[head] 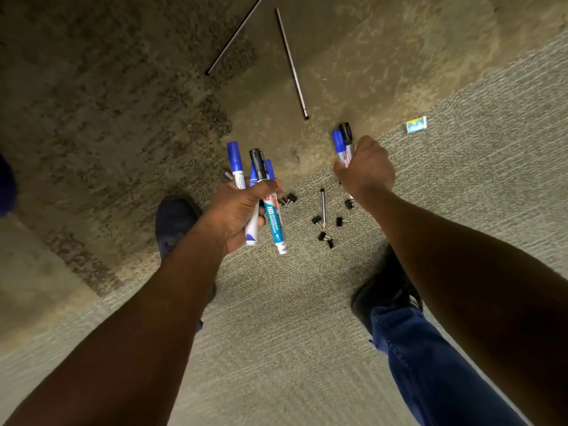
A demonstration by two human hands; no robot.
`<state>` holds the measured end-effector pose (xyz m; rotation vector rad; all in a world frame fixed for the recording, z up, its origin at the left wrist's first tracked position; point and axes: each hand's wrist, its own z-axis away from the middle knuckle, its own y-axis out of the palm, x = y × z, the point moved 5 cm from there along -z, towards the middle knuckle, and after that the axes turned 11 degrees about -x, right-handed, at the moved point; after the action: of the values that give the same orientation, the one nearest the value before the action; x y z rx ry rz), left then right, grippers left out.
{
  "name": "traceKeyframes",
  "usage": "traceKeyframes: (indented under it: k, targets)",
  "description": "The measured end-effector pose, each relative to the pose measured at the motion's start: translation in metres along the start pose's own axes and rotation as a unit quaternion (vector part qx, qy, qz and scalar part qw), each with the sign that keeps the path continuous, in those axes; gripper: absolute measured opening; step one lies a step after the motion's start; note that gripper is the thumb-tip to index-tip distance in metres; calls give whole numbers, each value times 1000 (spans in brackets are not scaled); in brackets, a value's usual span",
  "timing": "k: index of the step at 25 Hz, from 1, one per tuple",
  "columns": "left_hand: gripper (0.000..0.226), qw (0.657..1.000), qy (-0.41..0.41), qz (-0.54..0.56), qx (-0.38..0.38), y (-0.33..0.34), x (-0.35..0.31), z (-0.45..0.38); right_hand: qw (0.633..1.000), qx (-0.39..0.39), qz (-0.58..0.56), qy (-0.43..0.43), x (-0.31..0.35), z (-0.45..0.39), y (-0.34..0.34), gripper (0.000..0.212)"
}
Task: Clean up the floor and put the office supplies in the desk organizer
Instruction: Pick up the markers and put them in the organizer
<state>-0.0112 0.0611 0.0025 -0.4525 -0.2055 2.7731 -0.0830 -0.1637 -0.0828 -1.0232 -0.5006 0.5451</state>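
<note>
Left hand (236, 210) clamped on marker bundle (261, 192) — blue and black caps up. Right hand (365, 167) clamped on two markers (342, 142), one blue cap, one black. Hands well apart, both above carpet (276, 333).

Markers: light, rigid, smooth barrels; likely slip in loose bundle — grip mid-barrel.

Binder clips (325, 229) scattered on carpet between hands, beside thin black pen (322, 204). Clips small, stiff; likely best pinched by wire handles.

Legible: "HD" on teal label. Other print unreadable. Organizer not in view.

marker barrels (345, 156) hidden in right grip (365, 170)
</note>
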Motion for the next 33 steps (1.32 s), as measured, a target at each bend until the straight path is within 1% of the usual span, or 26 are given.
traceKeyframes:
  k: [2,4,5,8,9,11,14,15,19,20,23,25,30,33]
  targets:
    - [16,1000,2,7,-7,3,-3,3,999,13,2,-32,1,0,3,46]
    - [16,1000,7,9,-9,5,-11,12,997,35,-74,-13,3,3,-6,37]
    - [13,1000,11,7,-6,6,-18,20,992,48,-119,-1,5,9,-17,33]
    - [7,999,30,15,16,7,-45,66,964,117,-236,17,16,41,-69,29]
    - [8,999,34,21,27,7,-53,87,944,143,-293,43,19,56,-94,27]
    - [8,997,40,36,50,4,-74,140,891,173,-409,92,30,92,-155,20]
    - [13,994,56,67,62,-2,-99,224,820,204,-524,108,60,146,-250,7]
    - [16,993,62,77,62,-5,-109,257,803,219,-544,105,73,165,-284,4]
    - [11,987,109,109,40,-16,-140,383,797,236,-552,63,106,230,-402,15]
    - [11,985,119,119,31,-23,-147,416,786,248,-564,60,111,246,-433,16]
    - [11,977,147,152,5,-47,-162,493,734,302,-605,61,128,283,-511,20]
    - [11,971,160,174,-19,-70,-169,532,717,335,-611,35,146,305,-553,21]
    - [10,942,180,278,-44,-145,-184,599,736,385,-550,-91,223,366,-618,31]
    - [27,922,183,341,-30,-205,-192,624,750,393,-516,-131,280,401,-637,33]
